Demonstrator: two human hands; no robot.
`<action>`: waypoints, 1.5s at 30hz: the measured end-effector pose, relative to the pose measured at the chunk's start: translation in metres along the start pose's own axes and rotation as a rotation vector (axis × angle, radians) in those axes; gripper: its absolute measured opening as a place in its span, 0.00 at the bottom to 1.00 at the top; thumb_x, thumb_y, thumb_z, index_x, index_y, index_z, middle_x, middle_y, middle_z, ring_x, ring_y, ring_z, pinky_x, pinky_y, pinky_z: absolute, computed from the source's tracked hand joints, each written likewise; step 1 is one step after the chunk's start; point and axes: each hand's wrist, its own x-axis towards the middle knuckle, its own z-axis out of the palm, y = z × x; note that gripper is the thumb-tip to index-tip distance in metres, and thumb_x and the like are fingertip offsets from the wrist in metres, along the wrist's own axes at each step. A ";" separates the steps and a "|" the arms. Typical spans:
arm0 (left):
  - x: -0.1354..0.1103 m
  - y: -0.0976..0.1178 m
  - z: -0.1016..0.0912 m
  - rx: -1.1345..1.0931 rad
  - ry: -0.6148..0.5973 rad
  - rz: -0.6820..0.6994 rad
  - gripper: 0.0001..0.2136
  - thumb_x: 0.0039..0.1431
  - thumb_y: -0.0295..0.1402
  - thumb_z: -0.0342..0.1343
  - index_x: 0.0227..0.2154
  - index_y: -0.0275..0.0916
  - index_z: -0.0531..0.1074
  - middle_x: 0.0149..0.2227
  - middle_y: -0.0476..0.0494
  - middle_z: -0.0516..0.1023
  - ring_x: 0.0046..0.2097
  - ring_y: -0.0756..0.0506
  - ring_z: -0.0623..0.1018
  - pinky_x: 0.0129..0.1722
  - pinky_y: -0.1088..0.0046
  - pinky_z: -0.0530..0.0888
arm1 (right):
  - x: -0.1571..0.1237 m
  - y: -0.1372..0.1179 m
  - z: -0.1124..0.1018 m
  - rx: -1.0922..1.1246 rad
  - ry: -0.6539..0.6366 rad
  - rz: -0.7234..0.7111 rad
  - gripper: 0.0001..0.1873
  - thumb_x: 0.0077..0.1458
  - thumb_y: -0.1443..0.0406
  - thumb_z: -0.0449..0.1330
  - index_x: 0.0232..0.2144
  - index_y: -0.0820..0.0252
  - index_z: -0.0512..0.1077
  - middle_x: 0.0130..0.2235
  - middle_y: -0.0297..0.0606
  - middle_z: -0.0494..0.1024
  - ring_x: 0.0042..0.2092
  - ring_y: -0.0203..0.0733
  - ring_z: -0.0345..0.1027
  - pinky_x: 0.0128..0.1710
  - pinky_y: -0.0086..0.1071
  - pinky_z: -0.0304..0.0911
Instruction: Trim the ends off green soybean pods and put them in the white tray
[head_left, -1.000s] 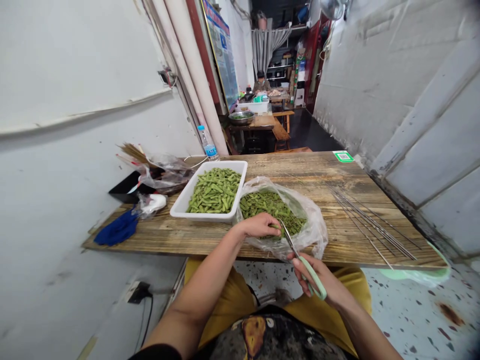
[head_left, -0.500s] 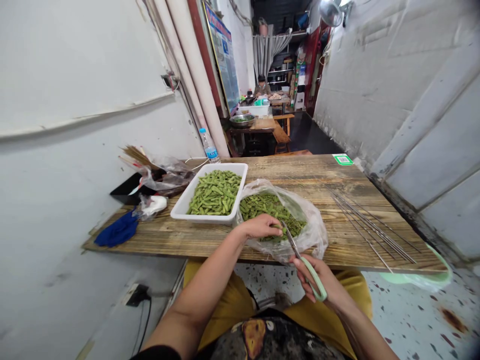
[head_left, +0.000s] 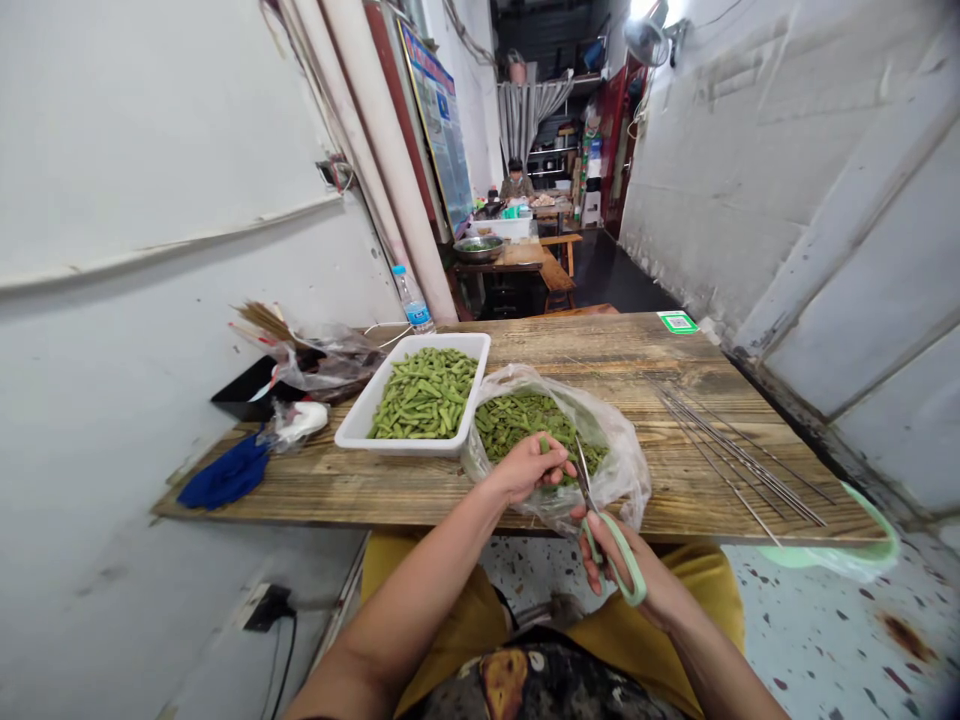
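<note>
Between the closed fingers of my left hand [head_left: 531, 468] is a green edamame pod [head_left: 544, 446], held over a clear plastic bag [head_left: 626, 440]. More pods [head_left: 517, 420] and small trimmings lie inside the bag. My right hand [head_left: 626, 560] grips a pair of scissors [head_left: 619, 560] with pale green handles; the blades are parted and point up beside my left fingertips. Left of the bag stands a white plastic tub [head_left: 472, 385] heaped with edamame pods [head_left: 426, 392].
Several metal skewers [head_left: 739, 455] lie on the table's right. On the left are a blue cloth [head_left: 225, 470], a black tray [head_left: 255, 390] and a plastic-wrapped white item [head_left: 300, 424]. A water bottle [head_left: 414, 302] stands by the wall. Another person [head_left: 516, 180] sits far back.
The scissors' blades and handles have spread apart. My left hand has turned slightly, bringing the held pod up into clearer view. The whole view has shifted slightly.
</note>
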 end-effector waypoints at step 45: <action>0.009 0.026 -0.016 0.996 -0.047 0.057 0.09 0.44 0.35 0.59 0.25 0.32 0.76 0.19 0.54 0.67 0.23 0.54 0.62 0.25 0.78 0.56 | 0.012 0.004 -0.009 -0.076 0.011 0.009 0.22 0.46 0.46 0.61 0.32 0.57 0.66 0.16 0.20 0.54 0.14 0.26 0.46 0.12 0.21 0.47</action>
